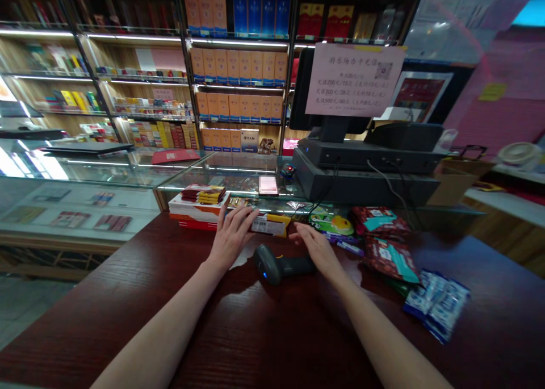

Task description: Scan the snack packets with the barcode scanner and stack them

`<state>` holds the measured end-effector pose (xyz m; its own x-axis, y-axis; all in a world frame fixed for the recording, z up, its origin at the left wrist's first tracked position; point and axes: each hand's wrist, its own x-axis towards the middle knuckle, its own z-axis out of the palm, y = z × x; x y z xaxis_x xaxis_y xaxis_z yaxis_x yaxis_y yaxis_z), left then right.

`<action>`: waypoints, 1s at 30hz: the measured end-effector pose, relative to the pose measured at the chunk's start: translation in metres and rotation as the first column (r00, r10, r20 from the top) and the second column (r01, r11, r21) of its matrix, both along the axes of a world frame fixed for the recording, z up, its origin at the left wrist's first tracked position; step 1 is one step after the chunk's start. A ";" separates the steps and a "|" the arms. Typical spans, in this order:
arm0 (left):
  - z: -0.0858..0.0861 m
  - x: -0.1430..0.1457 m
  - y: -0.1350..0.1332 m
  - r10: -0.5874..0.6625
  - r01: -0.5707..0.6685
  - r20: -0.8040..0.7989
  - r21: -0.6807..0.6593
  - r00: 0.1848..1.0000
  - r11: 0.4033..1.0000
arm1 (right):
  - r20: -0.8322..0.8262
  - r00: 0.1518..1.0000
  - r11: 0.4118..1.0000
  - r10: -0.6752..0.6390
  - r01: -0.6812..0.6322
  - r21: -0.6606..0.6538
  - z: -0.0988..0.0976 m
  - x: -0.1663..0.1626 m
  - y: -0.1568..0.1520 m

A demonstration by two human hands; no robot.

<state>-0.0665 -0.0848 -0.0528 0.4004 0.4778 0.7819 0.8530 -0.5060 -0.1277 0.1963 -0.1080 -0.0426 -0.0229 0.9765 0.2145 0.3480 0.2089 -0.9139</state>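
My left hand (233,230) is at the left end of a small yellow box (271,225) with a barcode label facing me. Its fingers lie over the top corner with the thumb below, and that end is hidden. My right hand (314,246) is just off the box's right end, fingers slightly bent and apart, holding nothing. Below the box lies a black handheld barcode scanner (269,264) with a blue light, its handle end partly hidden by my right hand. Close to my left hand, red and yellow packets (203,193) sit on a white-and-orange carton (187,210).
Right of my hands lie purple sticks (344,245), a green-yellow package (336,223), brown snack bags (389,257) and blue-white sachets (438,302). A monitor with a paper notice (353,82) stands behind on a black base (366,173). Glass display counters and lit shelves of boxes (238,65) stand beyond.
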 end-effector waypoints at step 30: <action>0.002 0.012 -0.007 -0.091 0.089 0.015 0.136 0.996 0.987 | -0.309 0.948 0.952 0.075 -0.160 -0.259 0.007 -0.005 -0.004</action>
